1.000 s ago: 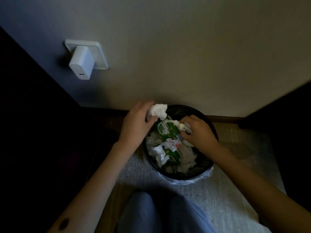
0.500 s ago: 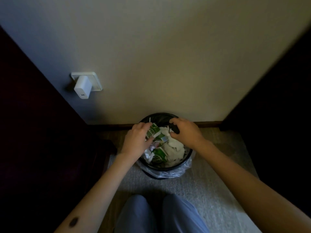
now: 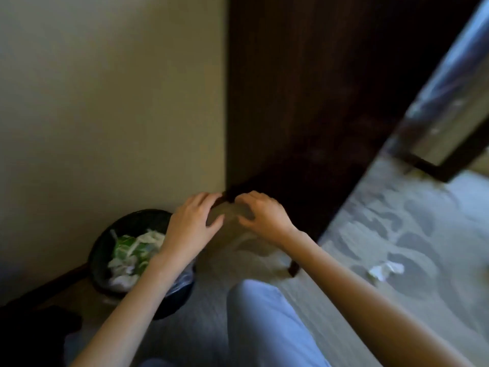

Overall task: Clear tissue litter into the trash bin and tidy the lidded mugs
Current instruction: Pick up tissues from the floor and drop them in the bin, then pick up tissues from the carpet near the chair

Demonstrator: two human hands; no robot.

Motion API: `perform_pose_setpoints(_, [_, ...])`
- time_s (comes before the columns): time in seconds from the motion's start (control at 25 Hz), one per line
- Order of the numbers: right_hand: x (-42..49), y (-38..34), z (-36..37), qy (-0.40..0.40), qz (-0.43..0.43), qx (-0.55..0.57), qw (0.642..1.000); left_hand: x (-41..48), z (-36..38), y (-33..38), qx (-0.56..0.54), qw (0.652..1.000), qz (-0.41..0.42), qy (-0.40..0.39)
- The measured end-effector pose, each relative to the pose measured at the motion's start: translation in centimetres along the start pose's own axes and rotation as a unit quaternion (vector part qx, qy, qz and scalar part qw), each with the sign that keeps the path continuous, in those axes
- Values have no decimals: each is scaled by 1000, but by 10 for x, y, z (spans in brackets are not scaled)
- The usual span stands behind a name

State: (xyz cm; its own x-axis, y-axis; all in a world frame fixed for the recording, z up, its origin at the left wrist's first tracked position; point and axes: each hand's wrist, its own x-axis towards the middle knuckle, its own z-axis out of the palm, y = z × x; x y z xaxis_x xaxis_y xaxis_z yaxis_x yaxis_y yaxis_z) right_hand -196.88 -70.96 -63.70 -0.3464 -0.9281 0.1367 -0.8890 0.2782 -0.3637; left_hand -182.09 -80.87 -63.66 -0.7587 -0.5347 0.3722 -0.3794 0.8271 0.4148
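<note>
- While both arms reach forward in the head view, the left hand [image 3: 191, 225] and right hand [image 3: 263, 214] hover empty, fingers spread, each grip loose.
- The black trash bin [image 3: 127, 229], holding tissue and green wrappers, stands against the wall beneath the left forearm.
- A crumpled tissue [image 3: 385, 270] lies on the patterned carpet [image 3: 397, 234], well apart.

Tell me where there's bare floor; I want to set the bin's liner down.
Free: carpet between the trash bin and the dark cabinet, below both hands. Also open carpet right of the cabinet, except where a crumpled tissue lies. The bin itself is crowded with litter.
</note>
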Motion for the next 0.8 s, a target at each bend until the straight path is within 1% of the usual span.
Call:
perform_pose_setpoints(0.08, [-45,47,-19,32,69,-18,997,11,28,41,-28,998,41,-39])
perform_pose_setpoints(0.2, [-124,121,-43,72,185,-33,980,20,82,116,-73,986,126,-77])
perform_pose_setpoints(0.32, [-199,184,-56,73,288,-44,954,10,137,186,-115,970,181,-115])
perform_pose_setpoints(0.4, [-238,215,-61,64,343,-50,936,6,171,220,-133,959,199,-153])
perform_pose_setpoints(0.56, [-283,259,-61,46,424,-58,903,17,230,254,-154,940,207,-222])
perform_pose_setpoints(0.68, [-291,275,-58,39,456,-52,887,33,260,262,-165,928,217,-254])
perform_pose_setpoints(0.8, [-289,295,-65,50,481,-50,874,60,291,276,-164,917,232,-280])
